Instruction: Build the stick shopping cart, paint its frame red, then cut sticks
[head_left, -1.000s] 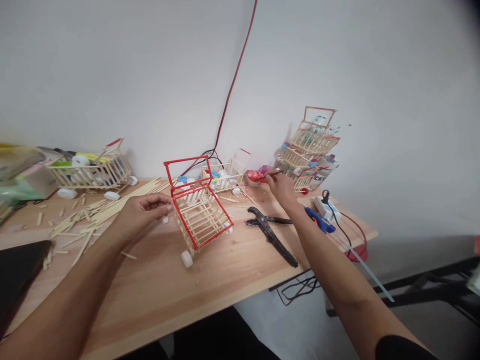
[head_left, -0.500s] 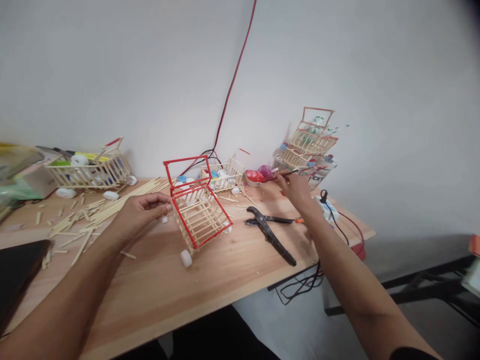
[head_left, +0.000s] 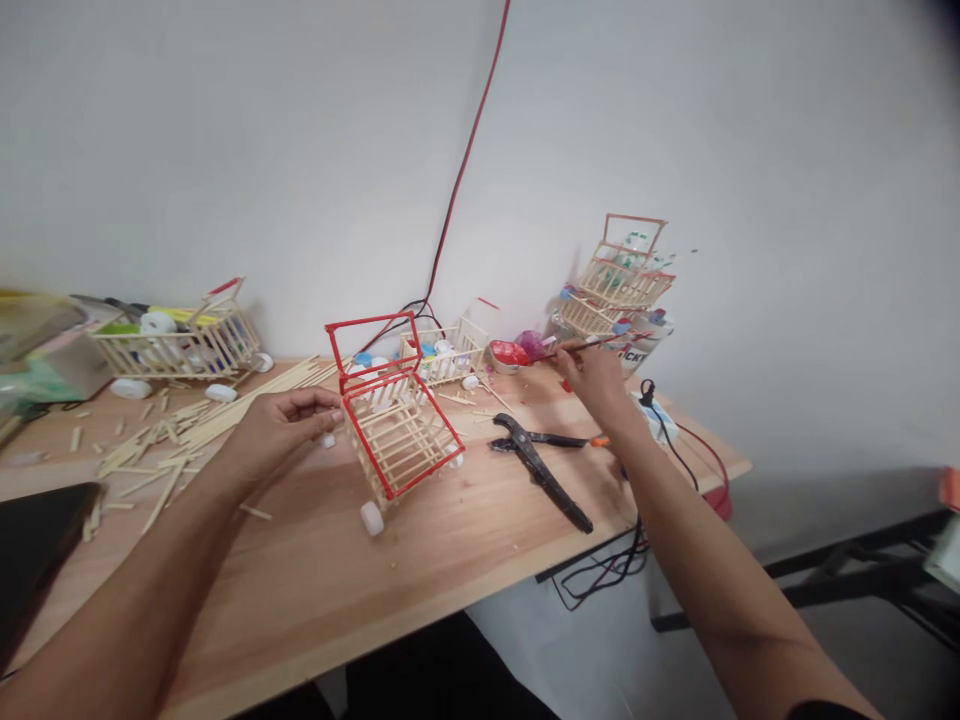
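A miniature shopping cart [head_left: 405, 445] built of thin wooden sticks stands on the table, its top rim and handle frame painted red, with white round wheels. My left hand [head_left: 296, 425] is at its left side, thumb and fingers closed together on the cart's edge. In my right hand [head_left: 598, 378] a thin paintbrush [head_left: 546, 356] is pinched, its tip pointing left, close to a small container of red paint [head_left: 508, 353]. Whether the bristles touch the paint, I cannot tell. Black-handled pliers [head_left: 536, 460] lie between the cart and my right arm.
Loose sticks [head_left: 202, 425] cover the left of the table. A second stick cart [head_left: 180, 345] full of items stands at back left, another [head_left: 450, 355] behind the red one, and stacked carts [head_left: 619, 280] at back right. A power strip [head_left: 656, 418] with cables lies by the right edge.
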